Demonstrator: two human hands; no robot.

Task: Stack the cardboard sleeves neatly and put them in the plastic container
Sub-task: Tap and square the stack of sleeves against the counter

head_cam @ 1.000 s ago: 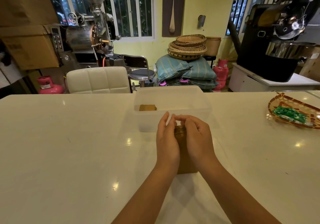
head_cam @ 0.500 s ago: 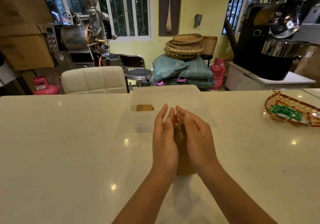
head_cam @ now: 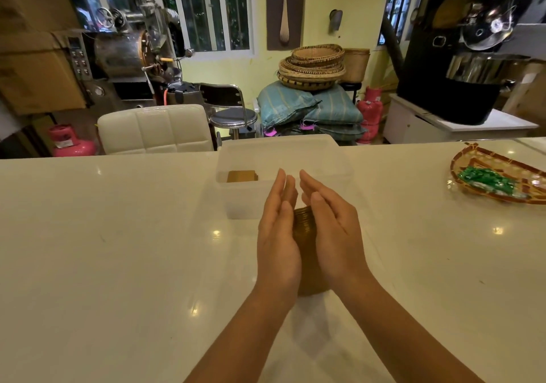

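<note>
Left hand (head_cam: 277, 234) and right hand (head_cam: 335, 229), fingers straight, press flat on either side of the sleeve stack (head_cam: 304, 224), just in front of the plastic container (head_cam: 242, 202) on the white table (head_cam: 118, 249). Behind the container stand a white chair (head_cam: 153, 128) and a roaster (head_cam: 127, 51).

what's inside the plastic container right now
A small stack of brown cardboard sleeves lies at the left end of the plastic container. The rest looks bare, but the left hand and right hand cover part of its middle, so that stretch cannot be checked.
</note>
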